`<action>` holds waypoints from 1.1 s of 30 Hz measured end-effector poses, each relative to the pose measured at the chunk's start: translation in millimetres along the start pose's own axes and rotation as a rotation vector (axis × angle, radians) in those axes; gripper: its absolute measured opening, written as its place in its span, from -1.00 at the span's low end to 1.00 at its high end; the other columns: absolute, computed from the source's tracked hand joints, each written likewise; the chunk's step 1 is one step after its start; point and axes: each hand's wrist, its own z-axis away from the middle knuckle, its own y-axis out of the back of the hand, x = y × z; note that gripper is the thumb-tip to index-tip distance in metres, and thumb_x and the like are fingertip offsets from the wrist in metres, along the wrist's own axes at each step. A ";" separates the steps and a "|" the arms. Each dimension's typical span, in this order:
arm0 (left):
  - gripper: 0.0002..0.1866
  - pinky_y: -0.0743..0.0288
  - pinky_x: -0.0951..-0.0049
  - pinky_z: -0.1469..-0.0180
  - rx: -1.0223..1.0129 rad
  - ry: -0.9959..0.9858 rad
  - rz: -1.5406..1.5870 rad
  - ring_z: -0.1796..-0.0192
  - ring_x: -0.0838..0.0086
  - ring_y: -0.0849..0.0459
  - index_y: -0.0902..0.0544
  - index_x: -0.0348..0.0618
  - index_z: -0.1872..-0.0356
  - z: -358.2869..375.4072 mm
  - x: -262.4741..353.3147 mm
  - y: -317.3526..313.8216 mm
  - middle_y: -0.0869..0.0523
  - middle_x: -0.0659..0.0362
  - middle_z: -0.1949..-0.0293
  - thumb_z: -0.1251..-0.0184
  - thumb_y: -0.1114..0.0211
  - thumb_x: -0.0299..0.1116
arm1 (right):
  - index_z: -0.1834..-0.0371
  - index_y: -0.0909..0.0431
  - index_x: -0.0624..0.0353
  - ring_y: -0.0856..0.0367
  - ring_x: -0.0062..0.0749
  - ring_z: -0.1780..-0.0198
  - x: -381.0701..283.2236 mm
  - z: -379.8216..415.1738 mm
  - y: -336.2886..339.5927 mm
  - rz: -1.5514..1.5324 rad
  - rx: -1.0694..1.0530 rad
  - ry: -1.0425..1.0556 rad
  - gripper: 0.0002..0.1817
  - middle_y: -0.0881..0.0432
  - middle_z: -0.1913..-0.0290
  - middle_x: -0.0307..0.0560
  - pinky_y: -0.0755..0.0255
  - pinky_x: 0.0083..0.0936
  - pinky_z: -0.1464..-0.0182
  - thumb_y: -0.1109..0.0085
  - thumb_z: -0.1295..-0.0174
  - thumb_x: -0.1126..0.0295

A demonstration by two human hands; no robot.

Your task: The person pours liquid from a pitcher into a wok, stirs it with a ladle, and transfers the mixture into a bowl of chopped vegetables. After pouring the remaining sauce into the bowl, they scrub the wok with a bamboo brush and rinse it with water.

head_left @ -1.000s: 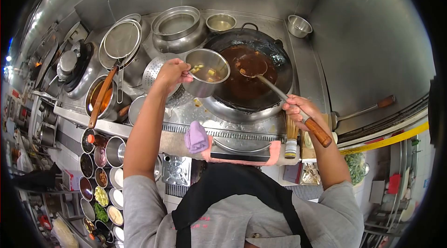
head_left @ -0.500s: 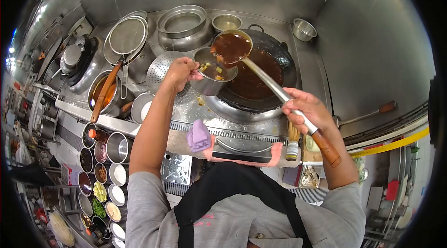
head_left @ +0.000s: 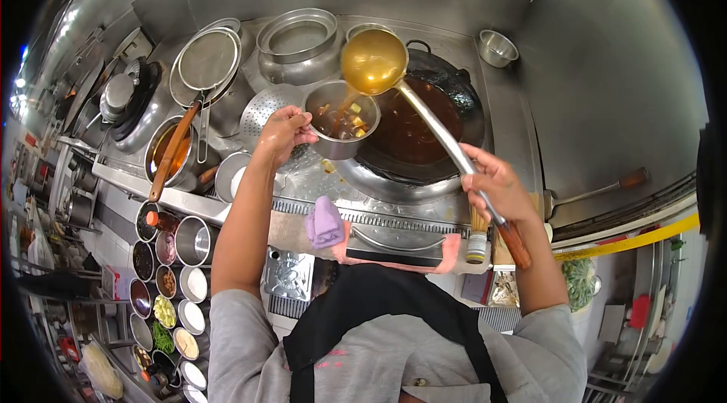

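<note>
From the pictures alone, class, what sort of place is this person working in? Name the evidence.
Most likely a commercial restaurant kitchen. A large wok of brown sauce sits in a stainless steel range, a row of seasoning tubs stands at the left, and the right hand tips a long ladle into a metal pot held by the left hand.

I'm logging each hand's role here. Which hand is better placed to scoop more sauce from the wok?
Likely the right hand: it grips the ladle, tipped over the small pot beside the wok. The left hand holds that pot.
</note>
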 end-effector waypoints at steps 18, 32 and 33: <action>-0.89 -0.72 0.48 0.35 0.024 0.028 -0.015 0.50 0.45 -0.65 -0.49 -0.22 0.27 0.9 5.2 -3.7 -0.58 0.16 0.45 -0.37 -0.26 -0.47 | -0.04 -0.36 0.28 -0.42 -0.60 0.62 109.4 -74.5 68.1 -0.409 0.117 -0.260 -0.76 -0.53 0.46 -0.11 -0.35 -0.60 0.68 -0.06 -0.36 0.51; -0.89 -0.72 0.52 0.32 -0.001 -0.004 0.021 0.47 0.45 -0.67 -0.50 -0.26 0.25 4.7 4.2 -7.8 -0.57 0.16 0.44 -0.37 -0.25 -0.48 | -0.17 -0.29 0.31 -0.41 -0.67 0.61 6.8 -14.5 42.9 -0.612 -0.038 -0.184 -0.67 -0.54 0.37 -0.02 -0.34 -0.68 0.74 -0.05 -0.38 0.54; -0.89 -0.72 0.51 0.32 -0.005 -0.005 0.024 0.47 0.44 -0.67 -0.49 -0.28 0.26 3.2 2.9 -6.8 -0.57 0.15 0.44 -0.38 -0.25 -0.48 | -0.20 -0.28 0.33 -0.40 -0.67 0.61 -3.0 -10.3 38.3 -0.603 -0.049 -0.164 -0.64 -0.54 0.36 -0.03 -0.35 -0.68 0.74 -0.04 -0.38 0.54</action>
